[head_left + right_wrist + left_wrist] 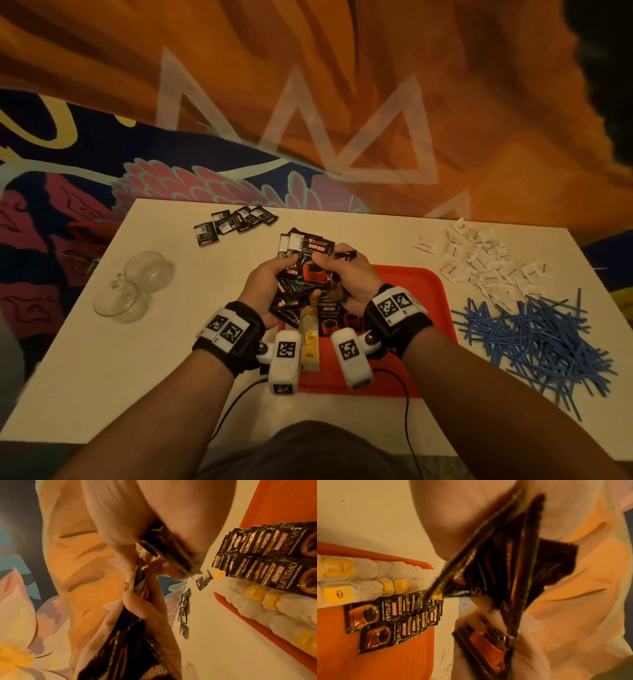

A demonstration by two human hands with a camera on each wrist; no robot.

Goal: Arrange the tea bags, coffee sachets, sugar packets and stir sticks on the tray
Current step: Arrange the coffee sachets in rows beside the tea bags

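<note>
Both hands hold a fanned bunch of black coffee sachets [308,270] above the far left part of the red tray [424,308]. My left hand [270,284] grips the bunch from the left, my right hand [346,277] from the right, thumbs on top. On the tray lie rows of coffee sachets [385,620] beside rows of white tea bags [368,580] with yellow tags. Several more sachets [236,222] lie on the table at the far left. White sugar packets [486,263] and blue stir sticks [527,339] are heaped on the table right of the tray.
Two clear glass cups [133,291] lie on the white table [120,377] to the left. Cables [407,404] run from the wrist cameras over the front edge. A patterned wall stands behind the table.
</note>
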